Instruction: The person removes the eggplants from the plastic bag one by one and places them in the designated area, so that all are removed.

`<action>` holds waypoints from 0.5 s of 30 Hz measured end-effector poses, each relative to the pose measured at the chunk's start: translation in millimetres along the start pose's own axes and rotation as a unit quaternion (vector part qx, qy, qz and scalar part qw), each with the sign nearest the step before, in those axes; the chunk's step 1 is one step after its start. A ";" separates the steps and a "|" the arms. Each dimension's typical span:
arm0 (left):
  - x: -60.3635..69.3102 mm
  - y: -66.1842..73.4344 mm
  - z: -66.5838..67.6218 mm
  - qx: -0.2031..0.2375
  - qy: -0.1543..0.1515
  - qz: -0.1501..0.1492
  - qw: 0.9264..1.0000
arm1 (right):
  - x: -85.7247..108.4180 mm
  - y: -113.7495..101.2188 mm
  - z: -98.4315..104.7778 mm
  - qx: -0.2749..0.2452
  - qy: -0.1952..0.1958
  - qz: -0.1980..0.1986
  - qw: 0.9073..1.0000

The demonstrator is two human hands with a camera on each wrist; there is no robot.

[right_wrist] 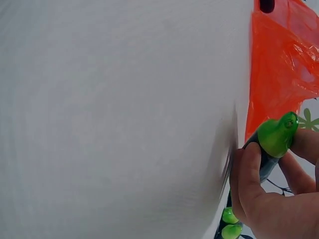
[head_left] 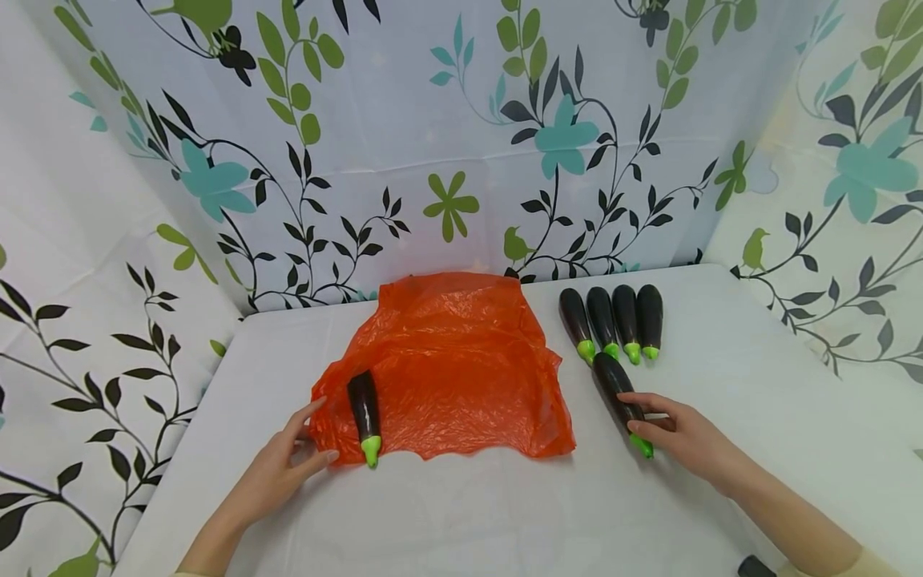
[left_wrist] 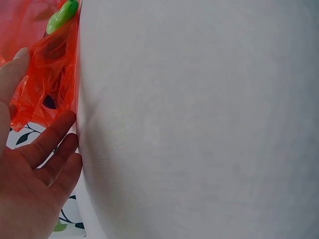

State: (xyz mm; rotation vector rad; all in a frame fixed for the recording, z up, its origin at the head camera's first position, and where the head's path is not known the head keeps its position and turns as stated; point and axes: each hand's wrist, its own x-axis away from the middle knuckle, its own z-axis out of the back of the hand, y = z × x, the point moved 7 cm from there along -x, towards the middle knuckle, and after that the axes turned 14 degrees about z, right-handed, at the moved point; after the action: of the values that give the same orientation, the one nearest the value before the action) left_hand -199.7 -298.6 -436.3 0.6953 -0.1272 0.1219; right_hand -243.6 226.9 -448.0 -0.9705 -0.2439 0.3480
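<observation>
An orange-red plastic bag (head_left: 461, 377) lies spread flat on the white table. One dark eggplant (head_left: 364, 405) with a green stem rests on the bag's left part, its stem toward the front edge. At the bag's left edge is my left hand (head_left: 277, 473), fingers spread and relaxed, fingertips at the plastic. To the right of the bag, my right hand (head_left: 692, 441) holds a second eggplant (head_left: 611, 383) near its green stem, between thumb and fingers. In the right wrist view, the green stem (right_wrist: 276, 137) of that eggplant shows between the fingers.
Several more eggplants (head_left: 626, 316) lie side by side behind the held one, stems toward the front. Floral-patterned fabric (head_left: 461, 144) hangs behind and beside the table (head_left: 447, 521). A small black object (head_left: 755, 566) shows by the right forearm.
</observation>
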 end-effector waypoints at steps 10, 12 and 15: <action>1.4 -0.3 0.0 -0.001 0.002 0.000 1.000 | -6.1 -0.2 -0.3 0.019 0.004 0.009 1.000; 1.6 0.3 0.0 -0.001 0.003 -0.001 1.000 | -6.7 -0.9 -0.4 0.021 0.005 0.010 1.000; 1.5 1.4 0.8 0.000 0.007 -0.004 1.000 | -7.9 -1.7 -0.5 0.025 0.005 0.013 1.000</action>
State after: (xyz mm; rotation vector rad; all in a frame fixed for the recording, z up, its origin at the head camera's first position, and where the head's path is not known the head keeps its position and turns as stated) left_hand -198.5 -298.0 -434.6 0.6940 -0.1110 0.1199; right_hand -250.4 222.5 -447.3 -0.9277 -0.2124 0.3717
